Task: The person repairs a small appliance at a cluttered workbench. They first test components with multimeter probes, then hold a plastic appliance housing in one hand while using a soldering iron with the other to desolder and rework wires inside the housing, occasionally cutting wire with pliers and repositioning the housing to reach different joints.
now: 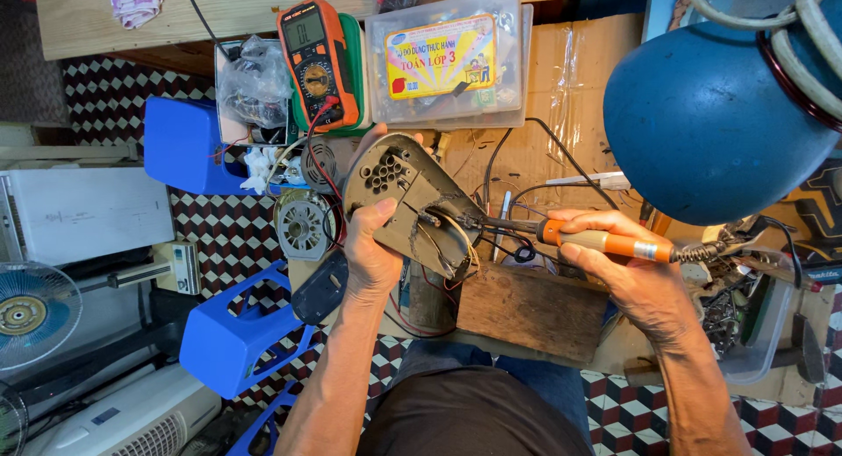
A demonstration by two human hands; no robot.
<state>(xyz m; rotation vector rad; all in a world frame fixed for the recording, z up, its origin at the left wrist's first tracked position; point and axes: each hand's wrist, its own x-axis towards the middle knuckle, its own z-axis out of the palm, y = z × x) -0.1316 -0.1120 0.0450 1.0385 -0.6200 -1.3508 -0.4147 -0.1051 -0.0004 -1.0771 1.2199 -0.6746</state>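
Two hands work: the left hand (373, 254) wraps its grip round a gray cover (412, 206), the right hand (627, 276) pinches an orange iron (605, 242) touching it.

Left arm bare, reaches up from bottom middle, bent a little at wrist. Left hand (375, 245) curled, thumb on top, fingers wrapped behind, gripping tight. Right arm bare, comes in from bottom right, slants up and left. Right hand (624, 265) closed like fist, back of hand up, thumb and fingers pinching, pointing left toward left hand.
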